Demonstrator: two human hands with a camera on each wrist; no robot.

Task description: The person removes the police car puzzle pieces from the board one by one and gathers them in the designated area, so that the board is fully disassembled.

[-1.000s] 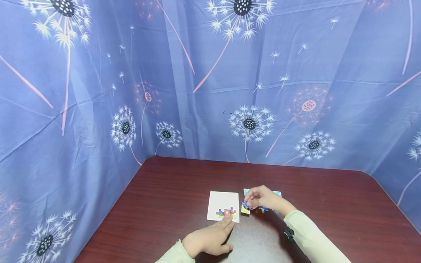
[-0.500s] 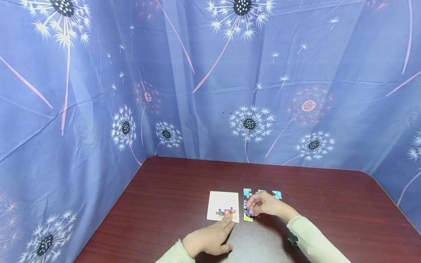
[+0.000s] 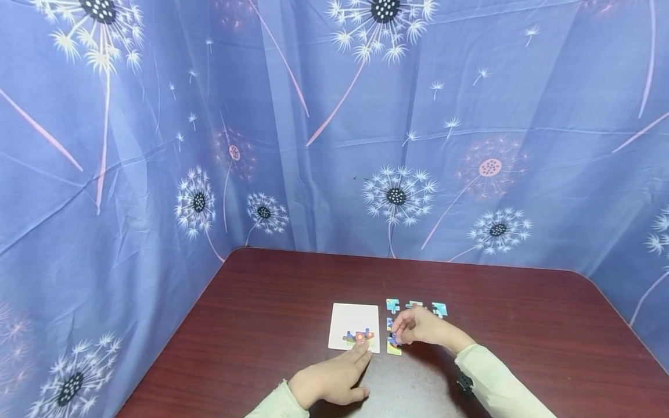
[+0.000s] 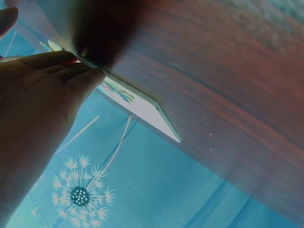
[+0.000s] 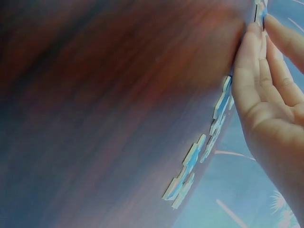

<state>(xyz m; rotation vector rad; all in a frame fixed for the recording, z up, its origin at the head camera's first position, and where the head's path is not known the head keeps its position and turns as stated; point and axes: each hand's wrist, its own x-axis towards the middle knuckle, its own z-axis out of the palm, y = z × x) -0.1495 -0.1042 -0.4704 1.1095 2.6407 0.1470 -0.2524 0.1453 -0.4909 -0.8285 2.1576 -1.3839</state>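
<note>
My left hand (image 3: 334,374) rests at the near edge of a white square board (image 3: 355,316), fingers extended. Its fingertips touch joined puzzle pieces (image 3: 360,336) in red, blue and green on the board, partly covering them. To the right of the board, my right hand (image 3: 425,326) pinches a yellow and blue puzzle piece (image 3: 394,346) between thumb and fingers, low at the table. The right wrist view shows this piece (image 5: 260,13) at the fingertips. Just behind it lies a small blue and purple piece (image 3: 389,324).
Further loose pieces lie behind the right hand: a light blue one (image 3: 392,305), a partly hidden one (image 3: 416,304) and another light blue one (image 3: 439,309). The right wrist view shows several pieces (image 5: 192,159) on the dark wood table (image 3: 272,302). A blue dandelion-print curtain (image 3: 324,191) hangs behind.
My right hand has moved slightly toward the person with the yellow and blue puzzle piece, uncovering pieces behind it. The left hand stays in place.
</note>
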